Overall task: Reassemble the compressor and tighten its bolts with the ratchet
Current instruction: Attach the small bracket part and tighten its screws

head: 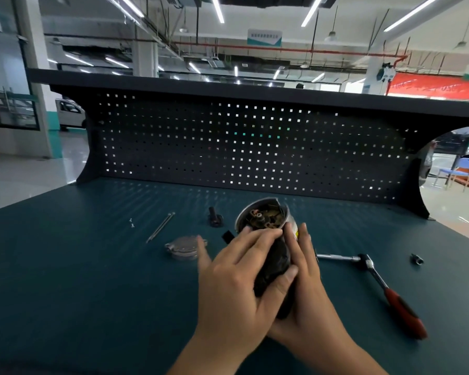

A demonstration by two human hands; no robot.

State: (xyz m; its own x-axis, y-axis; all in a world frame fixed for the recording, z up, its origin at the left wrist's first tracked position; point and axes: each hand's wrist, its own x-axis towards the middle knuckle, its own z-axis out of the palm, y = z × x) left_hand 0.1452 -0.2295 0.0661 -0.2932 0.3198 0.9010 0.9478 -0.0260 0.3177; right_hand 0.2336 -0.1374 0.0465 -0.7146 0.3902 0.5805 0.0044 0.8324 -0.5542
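The left hand (pixel 236 272) grips the compressor (pixel 263 216), right hand (pixel 306 288) bracing it flat.

No legible txt anywhere. Far centre, hanging sign (pixel 264 37): chars too blurred. Far right, red banner (pixel 433 86): lettering smeared. Yellow label (pixel 297 234) on compressor (pixel 260 215): mostly hidden, unreadable.

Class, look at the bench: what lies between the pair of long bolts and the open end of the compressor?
The head view shows a small black cylindrical part sitting between the long bolts and the compressor.
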